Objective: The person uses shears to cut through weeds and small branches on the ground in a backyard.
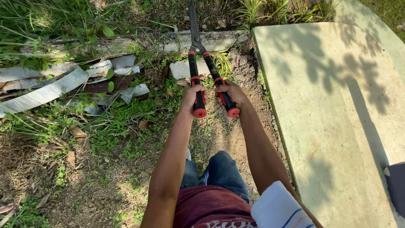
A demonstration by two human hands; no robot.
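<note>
Both hands (192,98) (231,93) grip apparently closed hedge shears (198,46).

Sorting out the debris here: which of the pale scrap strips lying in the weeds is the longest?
The long grey strip at far left, slanting down to the picture's edge. The other scraps nearer the shears are shorter, curled pieces.

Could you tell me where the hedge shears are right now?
The hedge shears are top centre, left hand and right hand gripping them, left of the concrete slab.
</note>
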